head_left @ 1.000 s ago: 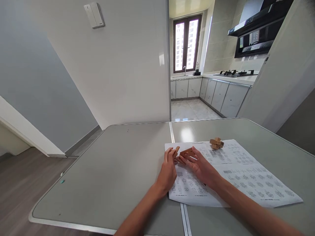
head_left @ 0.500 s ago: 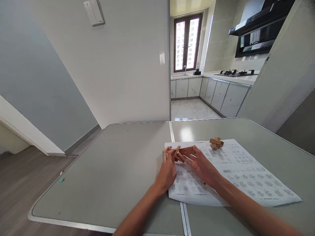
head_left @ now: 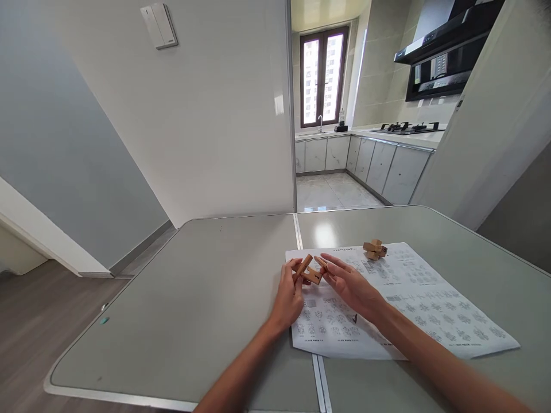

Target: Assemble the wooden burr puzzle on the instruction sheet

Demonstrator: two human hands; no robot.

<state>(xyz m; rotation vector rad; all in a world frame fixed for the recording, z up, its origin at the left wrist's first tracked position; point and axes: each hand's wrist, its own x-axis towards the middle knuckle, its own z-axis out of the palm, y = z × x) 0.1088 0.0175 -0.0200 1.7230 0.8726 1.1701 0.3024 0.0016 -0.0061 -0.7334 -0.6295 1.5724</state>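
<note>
Over the left part of a printed paper sheet [head_left: 447, 338], my left hand [head_left: 289, 295] is closed around notched wooden puzzle pieces [head_left: 313, 276]. One stick-like piece [head_left: 303, 265] slants up from its fingers, and another with a dark mark points right. Just to the right, my right hand [head_left: 349, 285] pinches a further small wooden piece [head_left: 321, 262] between thumb and fingers, close to those in the left. Its lower fingers are near the marked piece; whether they touch is unclear. Beyond both hands, an interlocked cluster of wooden pieces [head_left: 375, 250] sits on the sheet.
The grey folding table [head_left: 181, 310] has a metal seam [head_left: 319, 376] running front to back under the paper. A small dark object [head_left: 355, 318] lies on the sheet beside my right wrist. A small green thing [head_left: 104, 320] is at the left edge. A kitchen lies beyond.
My right hand has turned and drawn slightly apart from the left, with its piece now at a different angle. The marked piece in my left hand has come into clearer view. The camera shifted slightly.
</note>
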